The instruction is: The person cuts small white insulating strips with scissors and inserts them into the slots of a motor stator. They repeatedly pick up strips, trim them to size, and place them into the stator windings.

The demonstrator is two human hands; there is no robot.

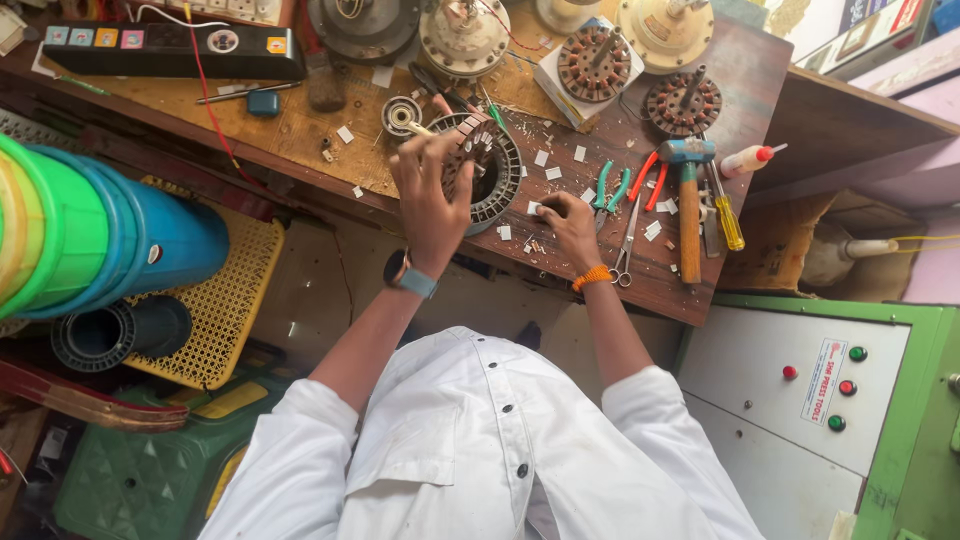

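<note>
On workbench (330,130) | left hand (432,195) grips stator ring (492,170) | right hand (572,228) closed on paper slip (535,208)

I sit at a worn brown wooden tabletop (690,285) in bright daylight. A green-framed grey metal cabinet (770,400) stands to my right, a yellow perforated plastic stool (230,310) to my left.

We see hammer (689,205) lying on wooden workbench (300,130), yellow-handled screwdriver (728,215) just beside it, scissors (625,250) near bench edge. We note green-handled pliers (610,188) and red-handled pliers (648,180) side by side. Black power strip (170,50) at back. Stacked blue and green tubs (90,230) left. Green control cabinet (830,390) right.
</note>
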